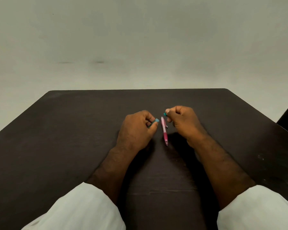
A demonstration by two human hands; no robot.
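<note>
The left hand (pixel 136 128) held a teal barrel (pixel 155 121) in curled fingers; the right hand (pixel 181 120) pinched a teal cap (pixel 165 114); a pink pen (pixel 164 131) lay between them on the surface (pixel 73 130); the next move, I judged, was aligning both teal pieces.

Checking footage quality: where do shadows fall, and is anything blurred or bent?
Head view: dim light; soft shadows on the dark table beside the pink pen, under the right hand; table edges splay from the wide lens; teal piece in the left hand looks soft.
</note>
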